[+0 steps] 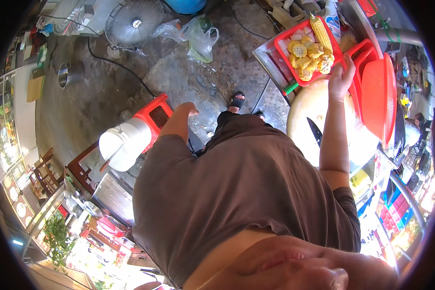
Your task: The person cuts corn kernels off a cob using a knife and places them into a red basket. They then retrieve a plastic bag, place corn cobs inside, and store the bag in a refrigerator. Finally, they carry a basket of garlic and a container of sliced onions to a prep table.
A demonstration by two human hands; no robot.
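My right hand (341, 78), fingers apart, is at the near right corner of a red plastic basket (281, 49); whether it touches the rim cannot be told. The basket holds cut corn cob pieces (304, 54), a whole peeled corn cob (320, 32) and pale chunks. Under my right forearm is a round chopping board (301, 108) with a dark-bladed knife (314, 130) on it. My left hand (191, 108) hangs beside my body above the floor, near a red plastic stool (163, 101); its fingers are partly hidden.
Red colanders (378, 98) stand right of the board. A white bucket (125, 145) is by the stool, at my left. On the floor lie a cable (119, 65), a steel pot (70, 74) and plastic bags (201, 40), with a fan (134, 23) nearby. A green handle (290, 88) shows below the basket.
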